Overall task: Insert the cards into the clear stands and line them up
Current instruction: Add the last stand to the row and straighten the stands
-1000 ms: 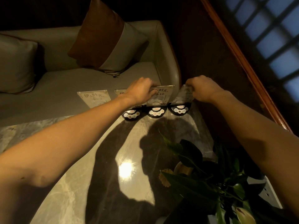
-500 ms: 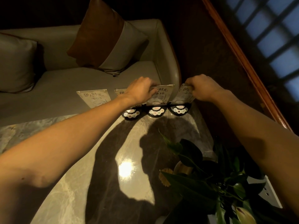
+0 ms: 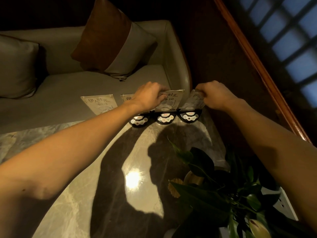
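Several clear stands with white printed cards stand in a row along the far edge of the marble table (image 3: 82, 169). The leftmost stand (image 3: 99, 103) is free of my hands. My left hand (image 3: 151, 97) grips the top of the third stand (image 3: 172, 101) and partly hides the second stand (image 3: 126, 98). My right hand (image 3: 214, 95) pinches the top of the rightmost stand (image 3: 193, 101), which leans to the right. Three of the stands sit on black round bases with buttons (image 3: 165, 117).
A potted plant (image 3: 223, 191) with dark leaves stands at the near right of the table. Behind the table is a grey sofa (image 3: 60, 86) with a brown and grey cushion (image 3: 113, 43). A wooden rail (image 3: 260, 69) runs along the right.
Both hands stay on the same stands; the view has shifted only slightly, and the stands have hardly moved.
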Action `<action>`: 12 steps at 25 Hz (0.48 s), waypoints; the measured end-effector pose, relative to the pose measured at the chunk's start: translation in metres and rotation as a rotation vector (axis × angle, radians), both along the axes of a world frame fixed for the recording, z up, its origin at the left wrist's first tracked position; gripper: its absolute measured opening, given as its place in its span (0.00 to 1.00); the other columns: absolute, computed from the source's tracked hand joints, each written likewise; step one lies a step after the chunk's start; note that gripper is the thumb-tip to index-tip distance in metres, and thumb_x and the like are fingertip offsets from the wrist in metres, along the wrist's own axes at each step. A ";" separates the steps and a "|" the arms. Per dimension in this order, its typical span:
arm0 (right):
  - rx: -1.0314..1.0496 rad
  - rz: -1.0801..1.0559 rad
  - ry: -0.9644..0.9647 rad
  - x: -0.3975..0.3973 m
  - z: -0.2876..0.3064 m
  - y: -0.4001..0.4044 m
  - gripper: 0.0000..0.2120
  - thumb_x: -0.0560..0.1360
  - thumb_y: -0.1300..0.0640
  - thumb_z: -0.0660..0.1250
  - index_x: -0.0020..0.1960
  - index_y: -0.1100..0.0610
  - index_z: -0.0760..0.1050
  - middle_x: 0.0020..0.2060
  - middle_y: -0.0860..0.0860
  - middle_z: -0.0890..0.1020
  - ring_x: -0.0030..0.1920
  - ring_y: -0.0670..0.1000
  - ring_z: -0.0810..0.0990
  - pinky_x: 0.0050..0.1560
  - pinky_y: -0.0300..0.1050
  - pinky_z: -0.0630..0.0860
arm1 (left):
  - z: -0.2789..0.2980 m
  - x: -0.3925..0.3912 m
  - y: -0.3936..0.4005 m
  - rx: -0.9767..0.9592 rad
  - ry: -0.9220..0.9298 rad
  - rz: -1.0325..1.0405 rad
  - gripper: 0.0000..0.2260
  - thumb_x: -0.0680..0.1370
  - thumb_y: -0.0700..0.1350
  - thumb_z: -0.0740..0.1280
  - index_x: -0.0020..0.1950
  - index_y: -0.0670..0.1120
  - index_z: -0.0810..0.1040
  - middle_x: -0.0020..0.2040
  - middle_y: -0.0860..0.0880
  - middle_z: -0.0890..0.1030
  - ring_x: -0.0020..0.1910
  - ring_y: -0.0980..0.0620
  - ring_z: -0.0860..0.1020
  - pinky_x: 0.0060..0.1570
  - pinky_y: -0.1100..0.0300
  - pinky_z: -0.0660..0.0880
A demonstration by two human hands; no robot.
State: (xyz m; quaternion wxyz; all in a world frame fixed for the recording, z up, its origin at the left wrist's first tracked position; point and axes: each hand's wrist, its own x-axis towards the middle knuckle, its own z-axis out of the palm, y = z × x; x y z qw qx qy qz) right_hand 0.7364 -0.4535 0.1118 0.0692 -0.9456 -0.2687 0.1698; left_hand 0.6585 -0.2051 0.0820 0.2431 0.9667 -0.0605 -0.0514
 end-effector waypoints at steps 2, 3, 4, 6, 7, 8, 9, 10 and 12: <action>-0.013 0.006 -0.021 -0.001 0.000 -0.001 0.18 0.77 0.65 0.65 0.65 0.54 0.75 0.57 0.55 0.82 0.56 0.57 0.80 0.49 0.48 0.76 | 0.000 0.000 0.000 0.006 0.002 0.004 0.14 0.81 0.48 0.68 0.66 0.50 0.80 0.58 0.48 0.86 0.55 0.47 0.83 0.54 0.50 0.80; -0.017 0.003 -0.033 0.000 0.000 0.000 0.17 0.77 0.65 0.65 0.65 0.54 0.76 0.57 0.56 0.82 0.56 0.57 0.80 0.51 0.51 0.78 | -0.002 0.001 0.001 0.006 0.004 0.003 0.14 0.80 0.48 0.68 0.66 0.51 0.80 0.58 0.49 0.85 0.55 0.47 0.83 0.54 0.50 0.80; -0.025 0.001 -0.035 0.000 0.001 0.000 0.17 0.77 0.65 0.65 0.65 0.54 0.76 0.56 0.56 0.82 0.55 0.57 0.80 0.52 0.53 0.79 | 0.000 0.000 0.000 0.011 0.008 0.005 0.15 0.80 0.48 0.68 0.67 0.51 0.80 0.58 0.49 0.85 0.55 0.47 0.83 0.54 0.51 0.80; -0.037 -0.011 -0.040 -0.001 0.001 0.001 0.17 0.77 0.65 0.66 0.65 0.55 0.76 0.57 0.56 0.82 0.56 0.58 0.80 0.53 0.54 0.79 | 0.001 0.000 -0.001 0.022 0.013 0.000 0.15 0.80 0.49 0.68 0.67 0.51 0.79 0.58 0.49 0.85 0.55 0.47 0.83 0.53 0.52 0.80; -0.041 -0.013 -0.045 0.000 0.001 0.002 0.17 0.77 0.64 0.66 0.65 0.55 0.76 0.57 0.57 0.82 0.56 0.58 0.80 0.53 0.55 0.79 | 0.000 0.000 -0.001 0.021 0.016 -0.009 0.15 0.80 0.49 0.68 0.67 0.50 0.79 0.58 0.49 0.85 0.55 0.47 0.83 0.53 0.51 0.80; -0.053 -0.014 -0.044 0.000 0.002 0.002 0.17 0.76 0.64 0.66 0.65 0.55 0.76 0.57 0.57 0.82 0.56 0.58 0.81 0.53 0.55 0.80 | 0.002 0.000 0.000 0.020 0.023 -0.012 0.15 0.80 0.50 0.69 0.67 0.50 0.79 0.58 0.49 0.85 0.55 0.48 0.83 0.54 0.51 0.81; -0.060 -0.011 -0.040 0.000 0.002 0.002 0.17 0.76 0.64 0.66 0.64 0.55 0.76 0.57 0.57 0.82 0.56 0.58 0.81 0.53 0.55 0.80 | 0.002 0.000 0.000 0.016 0.023 -0.019 0.16 0.80 0.50 0.69 0.67 0.50 0.79 0.58 0.48 0.85 0.55 0.48 0.83 0.54 0.51 0.81; -0.067 -0.016 -0.033 0.000 0.003 0.003 0.17 0.76 0.64 0.66 0.64 0.55 0.76 0.57 0.57 0.82 0.55 0.58 0.81 0.52 0.55 0.80 | 0.005 0.000 0.001 0.019 0.029 -0.023 0.16 0.80 0.49 0.69 0.68 0.49 0.79 0.59 0.48 0.85 0.55 0.48 0.83 0.54 0.52 0.80; -0.077 -0.026 -0.004 0.000 0.004 0.005 0.16 0.76 0.63 0.66 0.63 0.56 0.75 0.56 0.57 0.81 0.54 0.57 0.80 0.51 0.54 0.80 | 0.006 0.001 0.001 0.020 0.042 -0.042 0.17 0.80 0.48 0.69 0.69 0.48 0.78 0.60 0.48 0.84 0.57 0.48 0.82 0.54 0.54 0.80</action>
